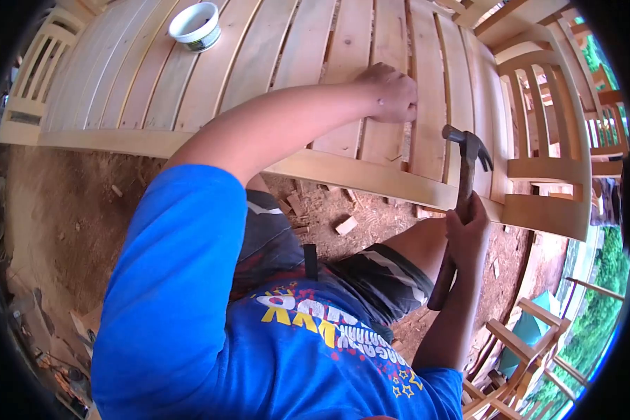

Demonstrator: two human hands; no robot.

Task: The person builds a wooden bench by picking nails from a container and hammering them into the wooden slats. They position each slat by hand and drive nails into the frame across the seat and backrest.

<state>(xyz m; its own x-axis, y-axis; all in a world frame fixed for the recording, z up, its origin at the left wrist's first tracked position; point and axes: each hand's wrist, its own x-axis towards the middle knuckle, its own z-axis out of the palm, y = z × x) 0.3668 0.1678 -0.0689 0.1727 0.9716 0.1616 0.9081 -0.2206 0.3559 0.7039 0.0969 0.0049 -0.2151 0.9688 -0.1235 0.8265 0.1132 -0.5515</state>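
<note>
My left hand (390, 93) is closed just above the pale wooden slats (304, 56), and whatever its fingers hold, if anything, is hidden. Lower and to the right, my right hand (467, 225) grips a claw hammer (467, 175) by its dark handle. The hammer's head is up, over the right part of the slats, a short way from my left hand, and the handle's end reaches down along my forearm. A white tub (194, 26) with a label stands on the slats at the upper left.
A slatted wooden side (539, 168) rises at the right, and another (43, 77) at the far left. The front rail (371, 176) runs between me and the slats. Wood offcuts (346, 225) lie on the dirt floor. More wooden frames (518, 343) stand at the lower right.
</note>
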